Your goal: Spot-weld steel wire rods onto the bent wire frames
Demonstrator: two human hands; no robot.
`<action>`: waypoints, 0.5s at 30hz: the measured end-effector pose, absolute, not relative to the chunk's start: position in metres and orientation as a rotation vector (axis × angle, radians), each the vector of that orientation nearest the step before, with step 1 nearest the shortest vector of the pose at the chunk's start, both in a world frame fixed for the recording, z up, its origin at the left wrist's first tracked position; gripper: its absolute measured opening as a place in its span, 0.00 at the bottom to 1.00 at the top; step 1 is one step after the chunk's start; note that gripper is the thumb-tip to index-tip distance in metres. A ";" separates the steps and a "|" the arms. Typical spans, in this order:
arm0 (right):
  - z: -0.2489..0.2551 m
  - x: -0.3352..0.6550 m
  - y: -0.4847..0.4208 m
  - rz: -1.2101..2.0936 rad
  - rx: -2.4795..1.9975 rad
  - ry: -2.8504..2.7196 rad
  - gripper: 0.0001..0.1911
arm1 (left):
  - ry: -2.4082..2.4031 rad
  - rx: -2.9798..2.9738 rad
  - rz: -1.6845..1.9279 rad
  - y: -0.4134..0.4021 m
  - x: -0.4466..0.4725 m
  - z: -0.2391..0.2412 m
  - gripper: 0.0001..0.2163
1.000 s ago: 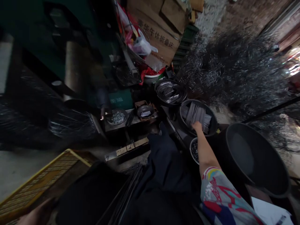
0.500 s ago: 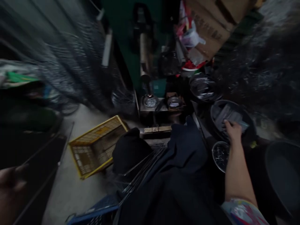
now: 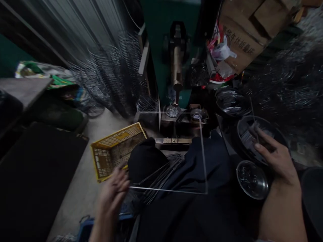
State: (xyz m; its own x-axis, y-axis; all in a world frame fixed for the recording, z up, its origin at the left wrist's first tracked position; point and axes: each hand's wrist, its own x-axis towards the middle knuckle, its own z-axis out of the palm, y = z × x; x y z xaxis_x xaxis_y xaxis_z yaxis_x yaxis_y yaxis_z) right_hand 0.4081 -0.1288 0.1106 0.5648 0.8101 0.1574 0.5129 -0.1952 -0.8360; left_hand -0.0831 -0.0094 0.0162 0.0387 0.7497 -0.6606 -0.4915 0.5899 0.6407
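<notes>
My left hand (image 3: 113,190) is closed around one end of a bent wire frame (image 3: 171,191), which reaches over my lap with square corners. Above a black basin (image 3: 279,132), my right hand (image 3: 279,159) pinches a thin greyish strip (image 3: 256,132); blur hides its exact kind. Similar flat pieces (image 3: 248,139) lie in that basin. A bundle of straight wires (image 3: 161,176) rests across my dark-clothed lap. Close below my right hand stands a shiny metal bowl (image 3: 252,181) with small thin pieces in it.
Ahead is a green machine (image 3: 161,80) with a round dish of small metal bits (image 3: 173,111) beneath its head. A yellow crate (image 3: 101,144) stands left of my knees, a blue crate (image 3: 85,228) lower down. Coiled wire (image 3: 232,101) and a cardboard box (image 3: 247,37) are at right.
My left hand has come in from the far left, bringing the wire frame over my lap. My right hand has lifted from the pieces in the basin with a strip in its fingers.
</notes>
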 end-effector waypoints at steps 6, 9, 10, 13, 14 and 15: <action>0.093 0.394 -0.134 0.465 -1.965 -1.282 0.33 | 1.031 0.538 0.570 -0.036 -0.022 -0.020 0.37; 0.080 0.384 -0.135 0.552 -1.968 -1.414 0.33 | 0.972 0.693 0.334 -0.039 -0.023 -0.012 0.43; 0.077 0.380 -0.134 0.547 -1.979 -1.443 0.33 | 0.948 0.697 0.295 -0.039 -0.024 -0.010 0.44; 0.075 0.372 -0.131 0.503 -2.007 -1.511 0.34 | 0.887 0.632 0.271 -0.044 -0.028 -0.008 0.48; 0.076 0.370 -0.130 0.489 -2.012 -1.531 0.34 | 0.888 0.609 0.300 -0.046 -0.031 -0.009 0.49; 0.079 0.368 -0.130 0.480 -2.014 -1.550 0.34 | 0.901 0.589 0.343 -0.049 -0.036 -0.010 0.49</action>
